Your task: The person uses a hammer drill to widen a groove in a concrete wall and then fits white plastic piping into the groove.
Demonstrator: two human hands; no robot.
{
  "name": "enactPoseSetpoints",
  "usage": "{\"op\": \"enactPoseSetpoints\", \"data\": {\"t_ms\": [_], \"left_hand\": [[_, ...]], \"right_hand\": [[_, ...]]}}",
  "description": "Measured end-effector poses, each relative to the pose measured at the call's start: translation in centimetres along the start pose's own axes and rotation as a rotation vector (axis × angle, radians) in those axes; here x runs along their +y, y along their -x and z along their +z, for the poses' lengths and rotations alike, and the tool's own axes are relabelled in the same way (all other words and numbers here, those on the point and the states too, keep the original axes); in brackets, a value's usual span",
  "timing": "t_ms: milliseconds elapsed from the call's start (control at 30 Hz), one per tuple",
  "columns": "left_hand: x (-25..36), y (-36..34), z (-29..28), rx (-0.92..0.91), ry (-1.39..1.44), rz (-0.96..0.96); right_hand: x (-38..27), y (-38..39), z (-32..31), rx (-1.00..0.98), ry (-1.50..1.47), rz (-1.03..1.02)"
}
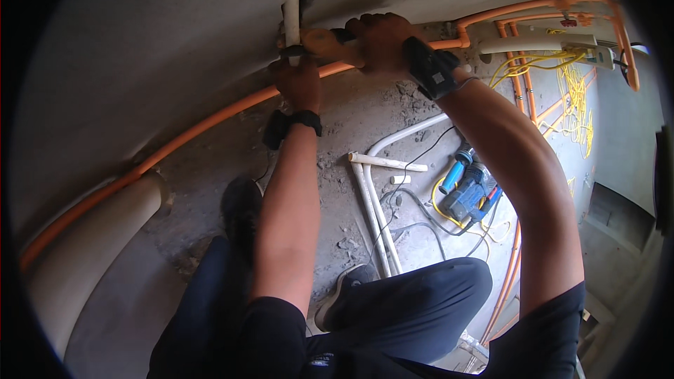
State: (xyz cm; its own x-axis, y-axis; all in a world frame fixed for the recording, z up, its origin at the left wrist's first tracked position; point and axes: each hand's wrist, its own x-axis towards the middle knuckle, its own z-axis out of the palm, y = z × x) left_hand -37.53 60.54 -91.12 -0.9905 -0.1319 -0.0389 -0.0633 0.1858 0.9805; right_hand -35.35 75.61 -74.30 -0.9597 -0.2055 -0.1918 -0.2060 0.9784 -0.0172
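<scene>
- Left hand (298,84), mine: raised at the foot of the wall, fingers drawn together and, as far as the shadow lets me judge, clamped around the lower end of the white pipe.
- White pipe (293,7), one: stands nearly upright against the wall, beside a dark gap near its top; lower end at my left fingers.
- Dark band (293,50), one: across the pipe just above my left fingers; whether part of a tool or a fitting, I cannot tell.
- Right hand (382,41), mine: beside the pipe, fingers curled tight on the dark end of a tan-orange tool.
- Tan-orange tool (324,43), one: reaches from my right fist toward the pipe; exact kind too blurred to name.
- Orange pipe (232,111), one: runs along the foot of the wall, passing behind my hands.
- Floor stock: loose white pipes (375,217), a short white offcut (401,180), a blue power tool (467,189) with its cable.
- Step, in my judgement: steadying the pipe with the left while the right works the tool against it.
- Next move, in my judgement: calls for a firm left hold, the pipe kept straight, and right-hand force kept clear of my left fingers.
</scene>
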Motion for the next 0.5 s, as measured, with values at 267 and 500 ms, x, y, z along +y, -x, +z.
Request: {"op": "enactPoseSetpoints", "data": {"t_ms": [267, 500], "left_hand": [[-0.9, -0.9, 0.0, 0.028, -0.039, 0.089], [0.2, 0.0, -0.2, 0.055, -0.018, 0.075]], "right_hand": [[-1.3, 0.1, -1.4, -0.059, -0.007, 0.118], [1.1, -0.5, 0.3, 0.040, 0.035, 0.008]]}}
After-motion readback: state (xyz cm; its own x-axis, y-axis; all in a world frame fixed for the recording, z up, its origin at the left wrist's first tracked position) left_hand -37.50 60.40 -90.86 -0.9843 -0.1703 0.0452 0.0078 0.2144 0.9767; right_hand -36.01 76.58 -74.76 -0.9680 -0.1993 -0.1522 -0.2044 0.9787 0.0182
